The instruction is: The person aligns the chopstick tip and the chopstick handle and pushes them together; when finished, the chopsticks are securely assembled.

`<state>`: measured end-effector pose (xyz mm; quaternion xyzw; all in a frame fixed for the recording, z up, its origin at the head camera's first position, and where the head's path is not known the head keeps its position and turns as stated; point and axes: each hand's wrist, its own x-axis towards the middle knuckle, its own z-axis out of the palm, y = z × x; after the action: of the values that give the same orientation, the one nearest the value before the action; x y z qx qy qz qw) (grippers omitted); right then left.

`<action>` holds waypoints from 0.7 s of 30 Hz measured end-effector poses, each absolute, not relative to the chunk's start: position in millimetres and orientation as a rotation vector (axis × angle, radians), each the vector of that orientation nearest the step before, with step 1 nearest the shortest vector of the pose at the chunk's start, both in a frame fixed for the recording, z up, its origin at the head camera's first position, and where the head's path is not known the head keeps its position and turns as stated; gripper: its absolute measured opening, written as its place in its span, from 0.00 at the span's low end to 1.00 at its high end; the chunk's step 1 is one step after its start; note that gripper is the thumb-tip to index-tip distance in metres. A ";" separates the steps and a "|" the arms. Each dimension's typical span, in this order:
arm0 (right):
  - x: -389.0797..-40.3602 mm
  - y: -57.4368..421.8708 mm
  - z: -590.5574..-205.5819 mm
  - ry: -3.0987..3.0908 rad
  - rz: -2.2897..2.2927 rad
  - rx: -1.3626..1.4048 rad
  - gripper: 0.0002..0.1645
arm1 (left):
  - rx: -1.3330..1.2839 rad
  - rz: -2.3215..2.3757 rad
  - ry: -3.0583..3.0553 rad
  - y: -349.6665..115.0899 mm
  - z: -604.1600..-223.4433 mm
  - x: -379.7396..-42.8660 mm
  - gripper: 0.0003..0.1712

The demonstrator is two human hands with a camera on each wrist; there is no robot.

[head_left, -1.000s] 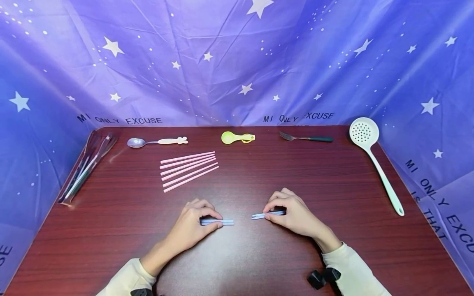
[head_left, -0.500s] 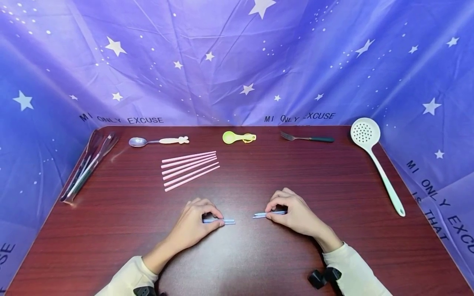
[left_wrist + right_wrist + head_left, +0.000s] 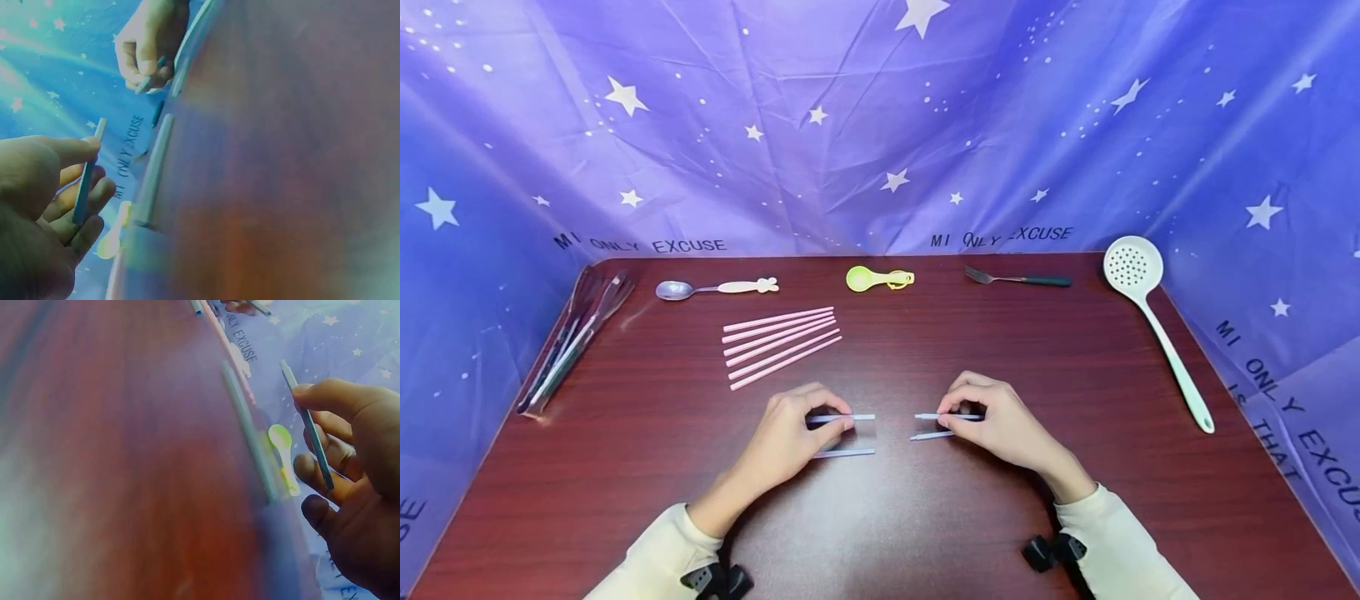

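My left hand pinches a short blue chopstick piece between thumb and fingers, raised over the table. Below it a second blue piece lies on the wood, partly hidden by the hand in the head view. Opposite, my right hand pinches another blue chopstick piece, whose free end narrows to a small peg. One more peg-ended piece lies just nearer to me, half covered by that thumb. The two held pieces point at each other across a gap.
Several pink chopsticks lie fanned on the dark red table. Along the back are a spoon, green measuring spoons and a fork. A skimmer lies right, a clear bag of utensils left.
Each hand held two blue pieces together. Now each has let one go onto the table and has lifted the other slightly up and away from me.
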<state>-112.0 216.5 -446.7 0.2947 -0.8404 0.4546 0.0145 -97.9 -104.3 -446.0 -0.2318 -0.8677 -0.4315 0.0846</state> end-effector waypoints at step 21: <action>-119.5 183.5 -421.5 -2.545 1.477 0.922 0.06 | -0.682 -1.314 -2.531 -92.9 -425.7 -102.6 0.05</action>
<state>-119.5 183.5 -421.5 0.2990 -0.8250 0.4787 0.0291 -102.6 -92.9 -425.7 -0.2314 -0.8584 -0.4457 0.1044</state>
